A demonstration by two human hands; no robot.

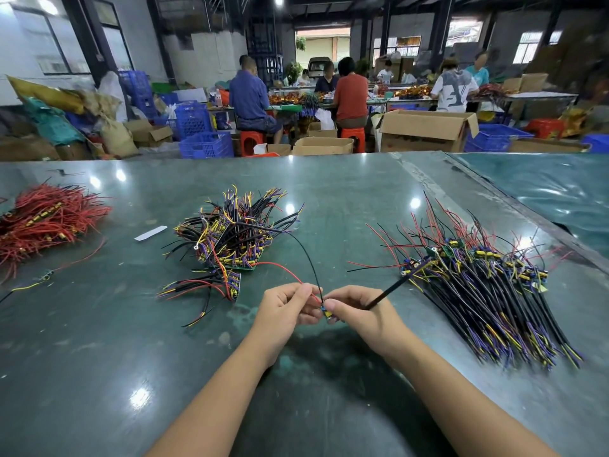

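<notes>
Now: the left hand (pixel 286 308) and the right hand (pixel 357 311) meet just above the green table (pixel 329 192), close to its near edge.
Left grip: the fingers are curled in, and the thumb and first finger pinch a thin red wire (pixel 290 273).
Right grip: the thumb and fingers pinch a tiny board (pixel 326 313) with blue and yellow bits on it.
Where the board is: between the two hands, held up off the table, mostly hidden by fingers.
Red wire's path: from the board up and left, toward the middle pile (pixel 230 232).
Up from the board: a thin black wire (pixel 309 258) rises in a curve and runs into the middle pile.
Out to the right: a thick black wire (pixel 385 293) pokes out of the right hand and points at the right pile (pixel 478 285).
Middle heap: a messy bunch of black, yellow and purple wires on small green boards.
Right heap: the same kind of wires, laid side by side.
Far left: a red pile (pixel 46 222) of wires.
Beside it: a white strip (pixel 151 233) lies flat, between the red pile and the middle pile.
Back of the room: people (pixel 248 94) sit at long tables, with cardboard boxes (pixel 425 130) and blue crates (pixel 206 145) on the floor.
</notes>
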